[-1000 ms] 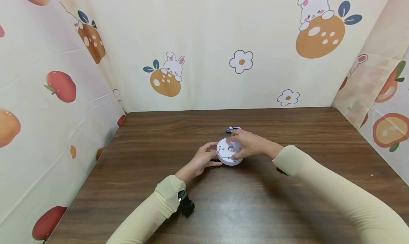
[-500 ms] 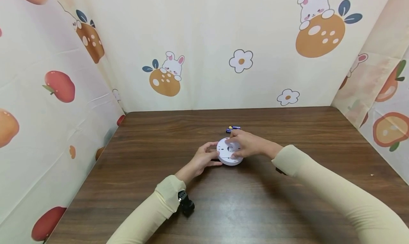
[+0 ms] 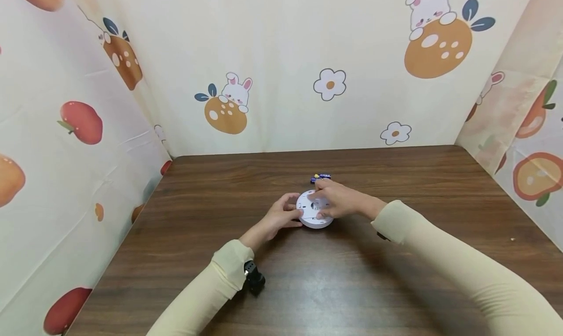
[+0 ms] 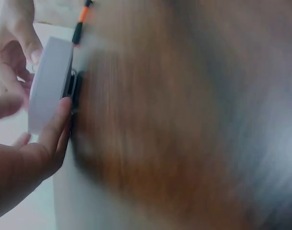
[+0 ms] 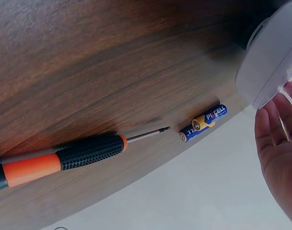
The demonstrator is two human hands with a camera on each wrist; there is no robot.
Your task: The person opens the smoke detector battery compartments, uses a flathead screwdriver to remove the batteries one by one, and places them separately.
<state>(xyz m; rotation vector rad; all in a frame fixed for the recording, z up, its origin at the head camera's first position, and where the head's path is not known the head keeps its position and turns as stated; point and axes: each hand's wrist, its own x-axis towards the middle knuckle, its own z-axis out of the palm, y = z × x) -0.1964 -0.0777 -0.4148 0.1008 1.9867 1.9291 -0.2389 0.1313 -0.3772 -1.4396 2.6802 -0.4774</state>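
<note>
A white round device (image 3: 313, 221), disc-shaped with slots and a hole in its upturned face, sits between both hands over the table. My left hand (image 3: 277, 216) grips its left rim, thumb at the edge of the face and fingers along the side wall. From the right, my right hand (image 3: 345, 199) holds the device, its thumb and a bent finger on the face. In the right wrist view, fingertips of the right hand (image 5: 282, 129) touch the device's rim (image 5: 268, 62). The left wrist view shows the device edge-on (image 4: 51, 86), with dark parts on its underside.
Two blue-and-yellow batteries (image 5: 209, 117) lie side by side just beyond the device. An orange-and-black screwdriver (image 5: 91, 152) lies near them, its tip toward the batteries. The brown wooden table (image 3: 211, 189) ends at a patterned curtain (image 3: 281, 43) at the back.
The device and both hands sit very slightly further left in the head view, which has itself shifted a little. The holds look much the same.
</note>
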